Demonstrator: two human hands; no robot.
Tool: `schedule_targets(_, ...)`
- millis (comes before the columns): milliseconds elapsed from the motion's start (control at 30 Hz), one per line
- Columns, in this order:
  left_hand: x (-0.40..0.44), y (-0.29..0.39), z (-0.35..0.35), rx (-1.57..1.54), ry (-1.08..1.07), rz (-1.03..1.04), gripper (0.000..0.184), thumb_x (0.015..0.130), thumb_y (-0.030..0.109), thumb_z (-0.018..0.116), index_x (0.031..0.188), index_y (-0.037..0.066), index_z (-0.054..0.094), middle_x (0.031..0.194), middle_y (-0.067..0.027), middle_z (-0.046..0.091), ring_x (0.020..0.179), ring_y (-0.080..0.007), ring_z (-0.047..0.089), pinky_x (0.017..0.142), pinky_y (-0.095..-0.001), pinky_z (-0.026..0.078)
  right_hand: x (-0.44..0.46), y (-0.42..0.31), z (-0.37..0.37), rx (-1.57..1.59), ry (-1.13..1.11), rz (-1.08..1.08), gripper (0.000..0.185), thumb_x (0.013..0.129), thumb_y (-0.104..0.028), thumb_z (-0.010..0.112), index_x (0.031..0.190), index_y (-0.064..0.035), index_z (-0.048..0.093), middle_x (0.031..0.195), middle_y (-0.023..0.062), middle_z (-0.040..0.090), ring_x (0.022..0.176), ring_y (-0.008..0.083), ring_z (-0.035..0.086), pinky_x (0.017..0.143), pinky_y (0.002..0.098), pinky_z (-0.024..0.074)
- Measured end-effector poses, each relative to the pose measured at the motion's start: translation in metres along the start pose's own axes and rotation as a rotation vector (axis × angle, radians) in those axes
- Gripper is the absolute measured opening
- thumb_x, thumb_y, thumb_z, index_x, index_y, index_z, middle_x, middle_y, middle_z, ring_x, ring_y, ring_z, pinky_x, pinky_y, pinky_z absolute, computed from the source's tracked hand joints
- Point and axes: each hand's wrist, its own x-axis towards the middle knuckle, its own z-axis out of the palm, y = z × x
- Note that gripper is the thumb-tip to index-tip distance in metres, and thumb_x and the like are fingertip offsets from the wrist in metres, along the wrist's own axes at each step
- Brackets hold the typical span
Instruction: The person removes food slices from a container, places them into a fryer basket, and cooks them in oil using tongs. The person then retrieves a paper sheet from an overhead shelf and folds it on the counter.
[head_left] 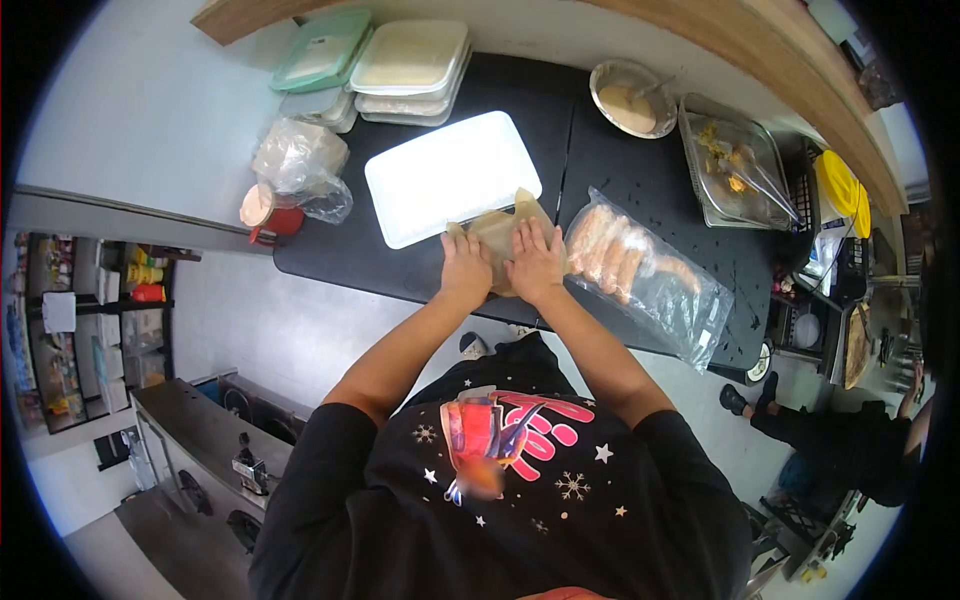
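Note:
A tan, thin, pliable sheet (497,235) lies at the front of the black table, its kind not clear; two of its corners stick up. My left hand (467,268) rests on its left side, fingers stretched forward. On its right side lies my right hand (535,260), fingers slightly spread and flat. What is under the sheet, if anything, is hidden. Just beyond it sits a white tray (450,175). Close to my right hand, a clear plastic bag (690,315) holds several sausage-like pinkish-brown rolls (612,255).
Stacked lidded containers (410,60), a plastic bag (300,160) and a red cup (275,220) stand left. A bowl of pale paste (632,98) and a metal tray with tongs (735,165) are at back right. Another person (840,445) is at far right.

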Motion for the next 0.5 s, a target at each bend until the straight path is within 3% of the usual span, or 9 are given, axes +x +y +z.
schedule_targets(67, 0.003, -0.005, -0.008, -0.050, -0.087, -0.006, 0.066, 0.079, 0.035, 0.060, 0.129, -0.004, 0.043, 0.135, -0.0175, 0.040, 0.128, -0.0343, 0.032, 0.101, -0.0647, 0.014, 0.001, 0.001, -0.003, -0.020, -0.026, 0.094, 0.064, 0.089, -0.041, 0.042, 0.142, -0.0084, 0.026, 0.150, 0.0051, 0.018, 0.139, 0.0303, 0.006, 0.107, 0.0584, -0.0002)
schedule_targets(167, 0.009, -0.009, -0.007, -0.076, -0.121, 0.006, 0.070, 0.077, 0.038, 0.062, 0.129, -0.004, 0.044, 0.139, -0.0169, 0.037, 0.130, -0.0342, 0.027, 0.100, -0.0674, 0.011, 0.001, 0.003, -0.002, -0.026, -0.049, 0.105, 0.065, 0.090, -0.044, 0.037, 0.143, -0.0097, 0.022, 0.151, 0.0021, 0.014, 0.140, 0.0300, 0.002, 0.108, 0.0577, -0.0021)
schedule_targets(267, 0.010, -0.008, -0.023, -0.027, -0.162, 0.006, 0.061, 0.078, 0.035, 0.060, 0.124, -0.004, 0.050, 0.137, -0.0170, 0.039, 0.128, -0.0343, 0.030, 0.101, -0.0655, 0.013, -0.001, 0.001, -0.020, -0.007, -0.097, 0.085, 0.060, 0.090, -0.037, 0.038, 0.142, -0.0073, 0.026, 0.152, 0.0056, 0.013, 0.140, 0.0312, 0.002, 0.107, 0.0601, 0.0003)
schedule_targets(367, 0.019, -0.002, -0.024, -0.006, -0.143, 0.069, 0.046, 0.082, 0.027, 0.055, 0.117, -0.003, 0.056, 0.132, -0.0171, 0.044, 0.121, -0.0333, 0.039, 0.102, -0.0594, 0.019, 0.001, -0.001, -0.012, -0.247, 0.138, 0.009, 0.050, 0.088, -0.029, 0.043, 0.133, -0.0070, 0.040, 0.145, 0.0104, 0.028, 0.136, 0.0337, 0.016, 0.107, 0.0563, 0.0122)
schedule_targets(500, 0.033, 0.009, 0.024, -0.363, 0.000, 0.082, 0.031, 0.084, 0.016, 0.048, 0.108, 0.000, 0.061, 0.120, -0.0161, 0.053, 0.108, -0.0307, 0.050, 0.099, -0.0510, 0.028, 0.016, 0.007, 0.002, 0.083, 0.118, -0.187, 0.033, 0.081, -0.013, 0.046, 0.111, -0.0020, 0.055, 0.123, 0.0148, 0.047, 0.112, 0.0327, 0.042, 0.098, 0.0432, 0.0352)
